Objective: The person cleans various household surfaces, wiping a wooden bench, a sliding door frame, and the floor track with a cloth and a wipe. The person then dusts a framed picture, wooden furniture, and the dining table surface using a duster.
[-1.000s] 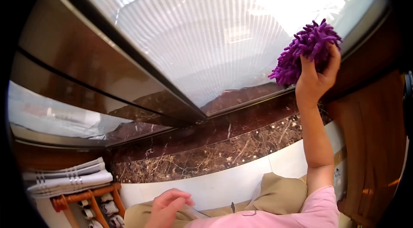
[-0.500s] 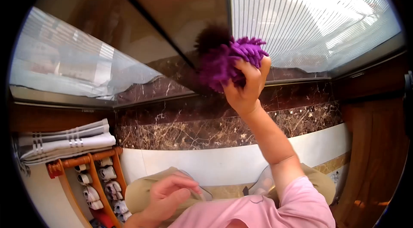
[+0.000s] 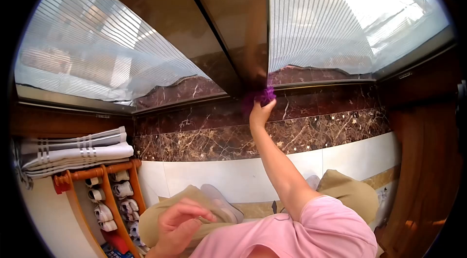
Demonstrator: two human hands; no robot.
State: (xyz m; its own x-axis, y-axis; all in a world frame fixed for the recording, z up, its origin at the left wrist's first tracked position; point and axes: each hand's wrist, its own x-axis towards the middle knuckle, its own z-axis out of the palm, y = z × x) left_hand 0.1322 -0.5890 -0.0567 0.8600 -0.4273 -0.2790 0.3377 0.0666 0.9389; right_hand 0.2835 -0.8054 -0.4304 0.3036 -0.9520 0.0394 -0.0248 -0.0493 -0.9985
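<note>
The right hand [image 3: 261, 113] reaches forward, its grip closed on a shaggy purple mitt [image 3: 266, 95] at the foot of the glossy brown panels [image 3: 238, 19], near the dark marble [image 3: 214, 116]. The left hand [image 3: 179, 223] hovers by the khaki trousers [image 3: 350, 191], its grip loosely curled and half wide.

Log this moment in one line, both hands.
Right hand: holding purple chenille duster at foot of middle door frame | Left hand: empty, loosely curled, over khaki trousers
</note>
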